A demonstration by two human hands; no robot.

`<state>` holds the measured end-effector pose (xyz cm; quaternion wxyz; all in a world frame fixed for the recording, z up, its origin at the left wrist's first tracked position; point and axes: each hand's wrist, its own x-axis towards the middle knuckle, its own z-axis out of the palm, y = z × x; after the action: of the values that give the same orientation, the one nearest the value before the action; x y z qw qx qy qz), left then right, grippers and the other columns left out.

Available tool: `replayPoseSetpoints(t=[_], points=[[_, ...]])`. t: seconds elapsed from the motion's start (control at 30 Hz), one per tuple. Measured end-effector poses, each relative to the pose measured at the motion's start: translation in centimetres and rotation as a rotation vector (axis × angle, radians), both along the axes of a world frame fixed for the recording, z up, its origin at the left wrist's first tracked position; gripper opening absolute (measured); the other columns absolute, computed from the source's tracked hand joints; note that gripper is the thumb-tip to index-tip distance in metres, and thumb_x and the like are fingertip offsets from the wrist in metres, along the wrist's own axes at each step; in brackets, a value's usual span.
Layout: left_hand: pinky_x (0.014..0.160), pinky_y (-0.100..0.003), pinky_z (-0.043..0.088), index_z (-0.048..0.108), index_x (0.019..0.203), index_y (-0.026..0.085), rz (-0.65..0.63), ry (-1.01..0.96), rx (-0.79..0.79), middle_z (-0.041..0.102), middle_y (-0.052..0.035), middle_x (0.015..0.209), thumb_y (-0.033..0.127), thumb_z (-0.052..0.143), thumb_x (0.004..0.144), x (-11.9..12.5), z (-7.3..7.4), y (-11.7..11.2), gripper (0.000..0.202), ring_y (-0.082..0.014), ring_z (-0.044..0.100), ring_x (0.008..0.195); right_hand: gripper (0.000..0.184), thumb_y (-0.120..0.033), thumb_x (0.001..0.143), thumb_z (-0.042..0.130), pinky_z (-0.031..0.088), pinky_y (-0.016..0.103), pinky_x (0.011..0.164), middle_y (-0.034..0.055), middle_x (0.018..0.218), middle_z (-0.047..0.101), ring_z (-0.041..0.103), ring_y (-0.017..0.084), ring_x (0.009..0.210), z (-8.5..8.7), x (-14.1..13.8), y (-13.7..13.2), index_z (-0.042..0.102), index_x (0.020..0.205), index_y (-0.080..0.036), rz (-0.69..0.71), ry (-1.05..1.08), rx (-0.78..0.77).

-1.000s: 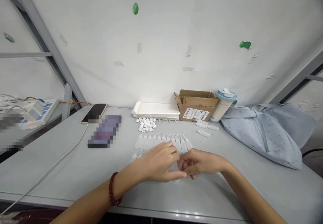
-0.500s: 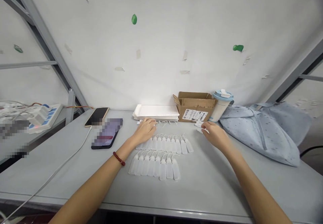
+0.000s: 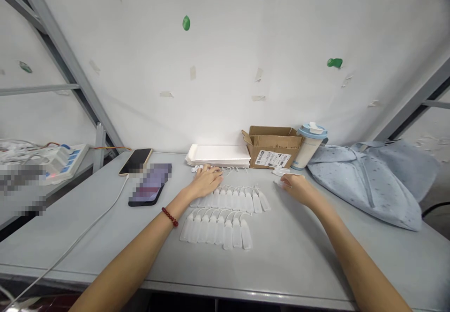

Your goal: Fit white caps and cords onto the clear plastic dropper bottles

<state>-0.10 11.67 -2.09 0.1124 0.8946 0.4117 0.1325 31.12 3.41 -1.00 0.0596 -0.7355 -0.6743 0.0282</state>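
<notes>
Two rows of translucent white tags lie on the grey table: a near row (image 3: 210, 231) and a far row (image 3: 230, 201), each tag with a white string loop at its top. My left hand (image 3: 206, 182) rests palm down behind the far row, fingers stretched out, near loose white strings (image 3: 235, 169). Under its fingertips the view is hidden. Beside the cardboard box (image 3: 272, 150), my right hand (image 3: 296, 188) pinches a small translucent tag (image 3: 279, 183), partly covered by its fingers. More translucent pieces (image 3: 280, 171) lie just beyond it, against the box.
Behind my left hand lies a stack of white sheets or envelopes (image 3: 220, 155). A cup with a blue lid (image 3: 309, 148) and a pale blue cloth bag (image 3: 365, 185) stand to the right. Two phones lie left, a dark one (image 3: 149, 185) and a charging one (image 3: 136, 160) with a cable.
My right hand has drawn slightly back from the pieces by the box, with a tag between its fingers. My left hand has shifted a little to the right, its fingers more spread.
</notes>
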Motion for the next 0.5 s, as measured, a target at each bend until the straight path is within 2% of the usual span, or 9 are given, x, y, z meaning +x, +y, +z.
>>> replayPoseSetpoints(t=[0.17, 0.37, 0.5], points=[[0.092, -0.049, 0.028, 0.063, 0.104, 0.021, -0.005, 0.002, 0.011, 0.052, -0.0060, 0.122, 0.040, 0.026, 0.091, 0.12, 0.08, 0.00, 0.044, -0.0290, 0.036, 0.112, 0.022, -0.014, 0.078, 0.049, 0.042, 0.028, 0.067, 0.0134, 0.095, 0.066, 0.060, 0.024, 0.087, -0.04, -0.23, 0.00, 0.061, 0.096, -0.014, 0.001, 0.010, -0.005], [0.092, -0.051, 0.026, 0.058, 0.113, 0.018, -0.001, 0.008, 0.021, 0.049, -0.0086, 0.127, 0.045, 0.024, 0.090, 0.12, -0.20, 0.10, 0.048, -0.0315, 0.033, 0.115, 0.020, -0.015, 0.079, 0.050, 0.040, 0.027, 0.066, 0.0129, 0.095, 0.066, 0.060, 0.023, 0.085, -0.04, -0.45, -0.13, 0.061, 0.095, -0.014, -0.004, 0.019, 0.002], [0.092, -0.051, 0.026, 0.059, 0.111, 0.018, -0.003, 0.006, 0.026, 0.050, -0.0087, 0.127, 0.047, 0.024, 0.090, 0.12, -0.42, 0.24, 0.050, -0.0314, 0.033, 0.115, 0.020, -0.015, 0.079, 0.050, 0.040, 0.028, 0.066, 0.0132, 0.094, 0.065, 0.060, 0.024, 0.085, -0.07, -0.65, -0.18, 0.060, 0.096, -0.014, 0.001, 0.027, 0.004]])
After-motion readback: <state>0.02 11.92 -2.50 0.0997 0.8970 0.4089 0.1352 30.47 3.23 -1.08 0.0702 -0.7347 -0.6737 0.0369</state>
